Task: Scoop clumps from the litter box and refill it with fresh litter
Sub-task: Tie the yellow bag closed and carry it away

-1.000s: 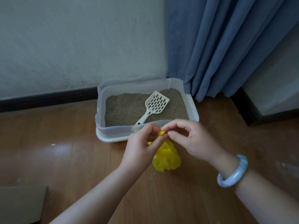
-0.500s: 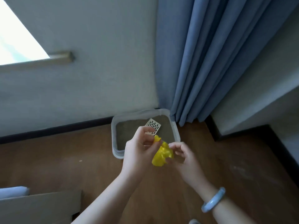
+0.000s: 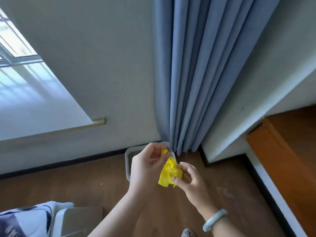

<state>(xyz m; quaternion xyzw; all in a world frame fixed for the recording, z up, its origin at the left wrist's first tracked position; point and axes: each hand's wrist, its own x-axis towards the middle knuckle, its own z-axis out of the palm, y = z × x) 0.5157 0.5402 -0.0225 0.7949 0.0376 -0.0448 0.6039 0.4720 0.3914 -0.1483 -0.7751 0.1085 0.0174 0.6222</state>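
**Both hands on a crumpled yellow bag, litter box half hidden behind them**

In my feed the hands meet just below centre, toward 6 o'clock. The left hand pinches the top of the yellow bag between thumb and curled fingers. The right hand, with a pale bracelet on its wrist, pinches the bag's lower edge at 4 o'clock of the bundle. The bag hangs bunched and wrinkled between them, clear of the floor.

The litter box sits on the floor against the wall, right behind the left hand. I can see only its grey left rim and a corner at 10 o'clock of that hand; I cannot tell what is inside from here.

The floor is brown wood-look boards with a dull sheen. A dark skirting board runs along the foot of the white wall. A blue curtain falls in folds from 12 o'clock, its hem just beside the box. A bright window with a deep pale sill fills 9 to 10 o'clock. An orange wooden panel stands at 4 o'clock. At 7 o'clock lie a cardboard box and blue-and-white patterned fabric.
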